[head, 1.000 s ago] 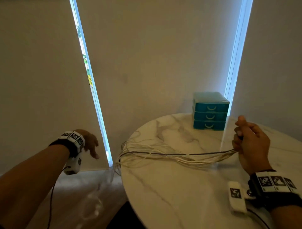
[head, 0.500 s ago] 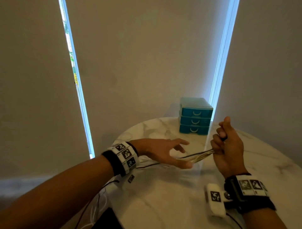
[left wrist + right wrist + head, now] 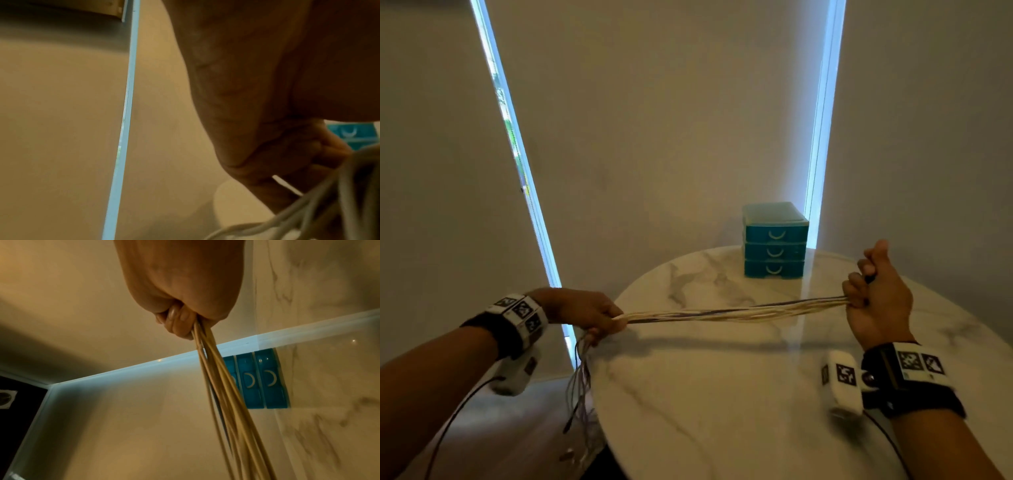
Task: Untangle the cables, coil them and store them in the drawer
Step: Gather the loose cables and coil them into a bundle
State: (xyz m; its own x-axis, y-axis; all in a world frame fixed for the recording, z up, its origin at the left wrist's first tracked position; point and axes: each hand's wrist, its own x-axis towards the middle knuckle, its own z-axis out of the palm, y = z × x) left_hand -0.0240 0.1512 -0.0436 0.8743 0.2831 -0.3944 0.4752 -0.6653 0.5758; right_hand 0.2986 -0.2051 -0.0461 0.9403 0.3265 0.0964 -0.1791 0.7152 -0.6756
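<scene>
Right then, I saw the cables pulled into one long bunch, held up just above the round marble worktop. Most of them were pale, with one or two dark ones mixed in.

My left hand had its fingers curled tight round one end of the bunch. That hand was past the worktop edge on the side far from the drawer box. Below it, the loose cable ends hung down beside the worktop edge toward the floor.

My right hand was closed in a fist round the other end, with the thumb sticking up. It was near the drawer box, just in front of it and a bit to the side. In the right wrist view the fingers were wrapped round the cables and the bunch ran away from them.

The blue drawer box stood at the back of the worktop, close to the wall. All three drawers were closed.
</scene>
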